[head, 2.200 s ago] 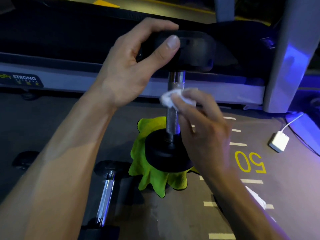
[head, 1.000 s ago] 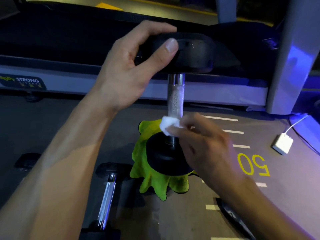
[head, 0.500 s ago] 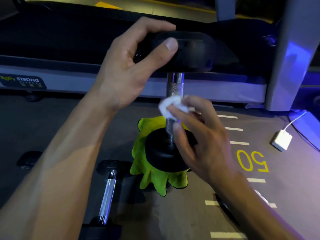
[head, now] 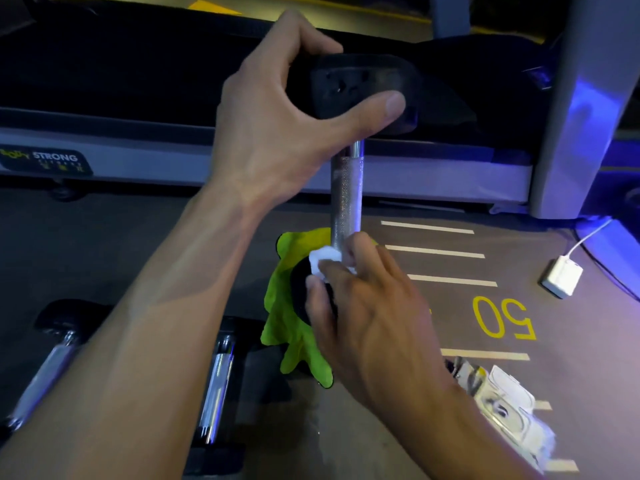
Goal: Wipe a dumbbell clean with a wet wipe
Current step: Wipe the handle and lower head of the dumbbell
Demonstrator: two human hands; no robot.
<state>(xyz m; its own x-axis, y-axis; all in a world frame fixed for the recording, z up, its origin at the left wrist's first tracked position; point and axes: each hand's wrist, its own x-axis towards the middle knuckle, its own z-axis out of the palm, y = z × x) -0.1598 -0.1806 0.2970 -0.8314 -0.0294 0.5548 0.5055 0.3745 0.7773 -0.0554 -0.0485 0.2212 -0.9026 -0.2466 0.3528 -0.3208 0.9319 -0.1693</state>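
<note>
A dumbbell [head: 346, 188] stands upright on a lime green cloth [head: 294, 344] on the floor, its knurled metal handle vertical. My left hand [head: 277, 123] grips the black top head, thumb across its front. My right hand [head: 367, 306] pinches a crumpled white wet wipe [head: 323, 258] against the bottom of the handle, just above the lower black head, which my fingers mostly hide.
Two more dumbbells [head: 216, 386] [head: 48, 368] lie on the floor at the lower left. A wet wipe pack [head: 509, 407] lies at the lower right. A white charger [head: 562, 277] with cable sits on the right. A treadmill [head: 104, 133] runs across the back.
My right hand has slid the wipe down the handle from its upper half to its base. My left hand keeps its grip on the top head.
</note>
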